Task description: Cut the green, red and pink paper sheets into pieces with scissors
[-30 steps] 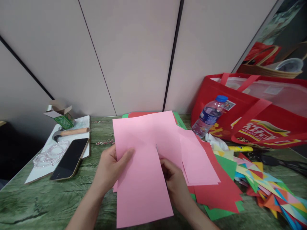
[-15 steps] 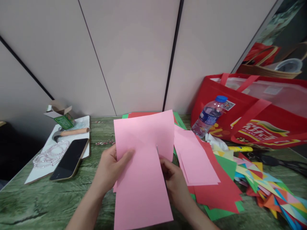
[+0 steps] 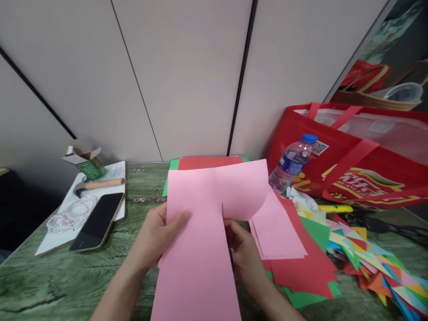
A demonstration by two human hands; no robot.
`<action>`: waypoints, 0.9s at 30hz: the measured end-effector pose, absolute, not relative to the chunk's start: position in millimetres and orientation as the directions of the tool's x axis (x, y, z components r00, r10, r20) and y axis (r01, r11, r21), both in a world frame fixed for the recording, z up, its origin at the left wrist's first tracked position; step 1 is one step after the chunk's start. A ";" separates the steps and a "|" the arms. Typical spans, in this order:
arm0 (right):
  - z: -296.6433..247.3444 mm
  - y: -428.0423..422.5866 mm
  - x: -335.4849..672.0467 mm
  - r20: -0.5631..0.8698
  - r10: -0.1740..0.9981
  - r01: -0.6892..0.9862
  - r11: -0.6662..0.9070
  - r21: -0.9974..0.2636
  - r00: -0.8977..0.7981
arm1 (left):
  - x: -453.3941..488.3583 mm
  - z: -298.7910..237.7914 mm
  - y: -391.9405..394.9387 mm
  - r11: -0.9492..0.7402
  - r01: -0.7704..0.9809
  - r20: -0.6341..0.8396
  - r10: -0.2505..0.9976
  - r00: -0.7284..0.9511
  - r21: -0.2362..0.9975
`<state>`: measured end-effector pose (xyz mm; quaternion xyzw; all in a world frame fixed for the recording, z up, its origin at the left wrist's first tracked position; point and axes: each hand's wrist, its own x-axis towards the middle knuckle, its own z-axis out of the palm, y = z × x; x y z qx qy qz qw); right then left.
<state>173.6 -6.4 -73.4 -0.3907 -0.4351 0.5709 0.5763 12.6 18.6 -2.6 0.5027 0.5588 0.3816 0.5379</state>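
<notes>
A large pink sheet of paper [image 3: 197,267] is held up before me, slit lengthwise from the near edge to past its middle. Its cut-off right flap [image 3: 244,187] curls away to the right, still joined at the far end. My left hand [image 3: 163,236] pinches the sheet's left edge, thumb on top and fingers underneath. On the right side of the slit, my right hand [image 3: 242,249] is closed around a thin-bladed cutting tool [image 3: 223,211]. Its narrow tip pokes up at the end of the cut; the handle is mostly hidden by the fingers and paper.
Right of my hands lie pink sheets [image 3: 277,232] on red paper [image 3: 301,272]. Further right are folded coloured paper pieces [image 3: 388,267], a water bottle [image 3: 290,162] and a red bag [image 3: 351,156]. A phone [image 3: 97,221], hammer [image 3: 100,184] and small green box [image 3: 90,167] sit left.
The slit in the pink sheet has lengthened slightly. Its right flap has swung out further right, and the sheet has shifted a little toward me. Both hands keep their grip.
</notes>
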 end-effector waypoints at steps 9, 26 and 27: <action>-69.8 -7.0 172.8 -0.012 1.000 -0.332 -0.018 -0.943 -0.020 | 12.8 -2.5 17.6 0.109 0.203 -0.125 0.989 0.072 0.973; -68.4 -5.9 175.9 -0.013 1.000 -0.311 -0.020 -0.950 -0.023 | 11.2 -4.8 21.6 0.103 0.051 -0.109 0.984 0.144 0.993; -68.2 -5.6 176.7 0.010 1.000 -0.294 0.005 -0.956 -0.018 | 11.0 -5.6 23.4 0.065 -0.004 -0.064 0.992 0.110 0.998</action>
